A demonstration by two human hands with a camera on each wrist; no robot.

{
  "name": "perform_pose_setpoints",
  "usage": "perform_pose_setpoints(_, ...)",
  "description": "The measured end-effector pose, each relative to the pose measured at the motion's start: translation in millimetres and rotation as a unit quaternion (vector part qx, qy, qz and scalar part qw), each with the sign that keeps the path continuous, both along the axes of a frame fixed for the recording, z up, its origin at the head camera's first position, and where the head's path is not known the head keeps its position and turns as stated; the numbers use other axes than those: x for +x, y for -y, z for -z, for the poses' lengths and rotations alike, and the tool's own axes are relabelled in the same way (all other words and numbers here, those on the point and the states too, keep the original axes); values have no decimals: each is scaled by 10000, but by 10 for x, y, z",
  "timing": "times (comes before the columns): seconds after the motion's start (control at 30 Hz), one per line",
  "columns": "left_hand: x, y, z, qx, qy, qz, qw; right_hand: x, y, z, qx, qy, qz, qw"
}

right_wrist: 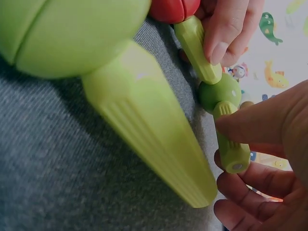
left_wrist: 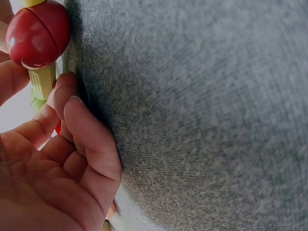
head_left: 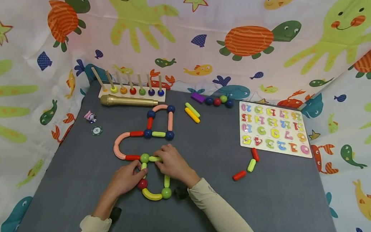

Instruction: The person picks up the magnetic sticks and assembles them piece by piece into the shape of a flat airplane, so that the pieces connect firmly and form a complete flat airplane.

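Magnetic rods and balls form an outline on the grey table. My left hand (head_left: 125, 179) pinches a light green rod (right_wrist: 196, 45) between a red ball (head_left: 142, 184) and a green ball (head_left: 145, 158). My right hand (head_left: 175, 163) holds another light green rod (head_left: 153, 159), joined to that same green ball; its far end, with a small metal disc, is bare in the right wrist view. Below, a yellow curved rod (head_left: 152, 195) links the red ball to a second green ball (head_left: 166, 193). From this one a third green rod (right_wrist: 154, 130) extends, its far end unattached.
Above, red and pink rods with blue balls (head_left: 147, 133) continue the outline. Farther back lie a peg board (head_left: 132, 91), a gold stick (head_left: 129, 102) and loose balls (head_left: 217, 102). At right are a number puzzle board (head_left: 276, 129) and loose rods (head_left: 251, 165).
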State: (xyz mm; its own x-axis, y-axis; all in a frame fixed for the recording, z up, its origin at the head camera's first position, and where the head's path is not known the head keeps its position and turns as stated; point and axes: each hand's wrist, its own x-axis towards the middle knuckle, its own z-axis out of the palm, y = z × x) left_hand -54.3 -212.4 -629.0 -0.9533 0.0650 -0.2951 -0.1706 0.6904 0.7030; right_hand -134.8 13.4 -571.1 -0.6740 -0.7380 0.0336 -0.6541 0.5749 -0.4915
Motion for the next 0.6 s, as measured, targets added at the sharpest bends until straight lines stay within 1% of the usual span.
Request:
perform_pose_setpoints(0.17, 57, -29, -186, 119, -228, 81, 9996, 0, -27, 18, -124, 255, 3, 9996)
perform_pose_setpoints(0.2, 67, -42, -242, 142, -232, 87, 9996, 0, -33, 23, -138, 312, 12, 9994)
perform_pose_setpoints(0.3, 86, -78, -359, 191, -136, 35, 9997, -5, -45, 43, -156, 409, 18, 9990)
perform_pose_setpoints(0.4, 93, -107, -447, 252, -25, -50, 9997, -13, -50, 50, -170, 483, 2, 9987)
perform_pose_setpoints(0.5, 91, -105, -444, 207, -3, -68, 9998, -32, -66, 50, -205, 566, -49, 9982)
perform_pose_setpoints(0.6, 83, -96, -419, 158, -17, -48, 9999, -104, -118, 46, -366, 754, -67, 9965)
